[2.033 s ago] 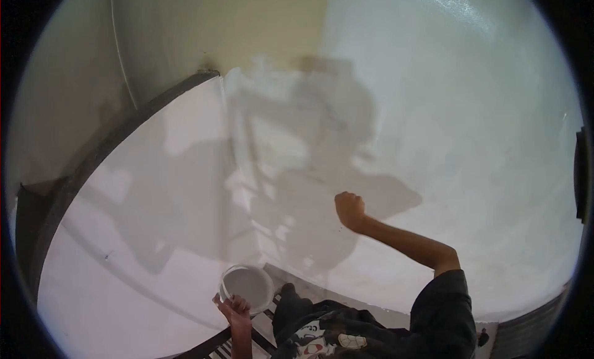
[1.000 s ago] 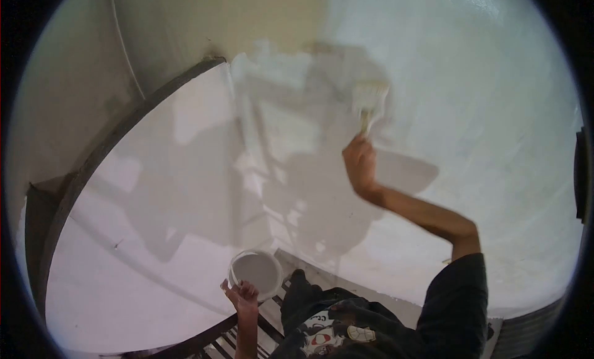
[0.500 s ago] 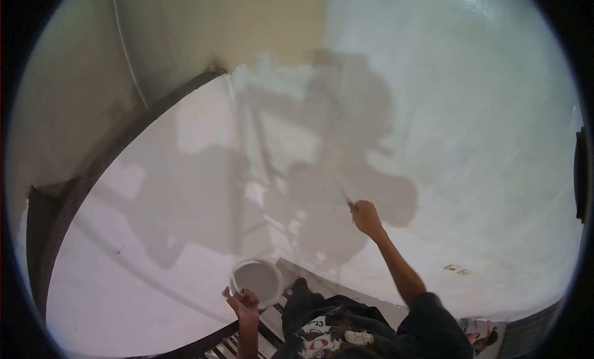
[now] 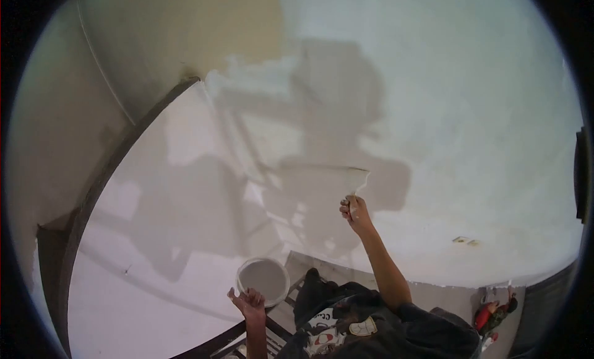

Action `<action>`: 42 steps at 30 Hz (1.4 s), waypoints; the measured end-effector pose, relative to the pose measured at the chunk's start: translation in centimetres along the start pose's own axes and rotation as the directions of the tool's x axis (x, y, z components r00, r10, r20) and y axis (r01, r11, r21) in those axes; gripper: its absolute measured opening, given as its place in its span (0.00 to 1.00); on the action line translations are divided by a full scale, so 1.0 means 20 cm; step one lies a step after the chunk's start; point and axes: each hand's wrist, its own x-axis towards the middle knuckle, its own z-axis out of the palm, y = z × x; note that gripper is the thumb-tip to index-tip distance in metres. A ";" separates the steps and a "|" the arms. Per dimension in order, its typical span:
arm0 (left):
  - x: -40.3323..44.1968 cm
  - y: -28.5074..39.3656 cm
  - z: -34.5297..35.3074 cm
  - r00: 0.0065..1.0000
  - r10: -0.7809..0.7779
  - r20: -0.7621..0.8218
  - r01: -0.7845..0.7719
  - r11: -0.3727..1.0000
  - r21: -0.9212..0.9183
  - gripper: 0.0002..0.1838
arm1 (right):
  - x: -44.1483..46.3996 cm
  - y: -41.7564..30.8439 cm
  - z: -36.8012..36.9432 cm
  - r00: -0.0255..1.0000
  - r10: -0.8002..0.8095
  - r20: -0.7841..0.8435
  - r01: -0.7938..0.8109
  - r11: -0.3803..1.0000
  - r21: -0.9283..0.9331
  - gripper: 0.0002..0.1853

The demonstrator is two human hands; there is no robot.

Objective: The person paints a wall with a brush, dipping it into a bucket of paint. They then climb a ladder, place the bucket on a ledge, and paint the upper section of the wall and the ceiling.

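Note:
My right hand (image 4: 355, 211) is raised against the wall (image 4: 433, 124). It is wrapped round the handle of what looks like a putty knife (image 4: 364, 179); most of its blade blends into the shadow. A dark line runs leftward from the blade along the wall. Low in front of me is a white bucket (image 4: 287, 286) with a greyish inside; its contents are not clear. My left hand (image 4: 250, 302) overlaps its near rim, palm turned up, thumb spread out and fingers half curled. Nothing shows in that hand.
Dark slatted bars (image 4: 223, 341) lie beneath my left arm. A smooth white panel (image 4: 124, 297) with a dark edge fills the left side. Wall fittings (image 4: 464, 240) sit at lower right, and another person (image 4: 495, 312) is far below. Broad shadows cover the wall's middle.
My right hand has turned the tool so its edge lies nearly level, no longer slanting up to the left. The view has shifted right, showing more of the person below. The left hand stays beside the bucket.

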 end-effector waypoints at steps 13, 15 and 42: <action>0.01 0.00 0.00 1.000 -0.001 -0.026 0.001 1.000 -0.014 0.25 | -0.06 -1.01 0.85 0.774 -0.629 0.066 0.627 0.749 -0.216 0.23; 0.00 0.02 0.02 0.999 -0.029 -0.036 0.030 1.000 0.010 0.26 | -0.02 -1.02 0.79 0.778 -0.624 0.071 0.624 0.756 -0.197 0.24; 0.00 0.02 0.01 0.999 -0.026 0.019 0.027 0.999 -0.022 0.25 | 0.19 0.25 -0.09 0.909 0.124 -0.397 -0.079 0.989 0.128 0.23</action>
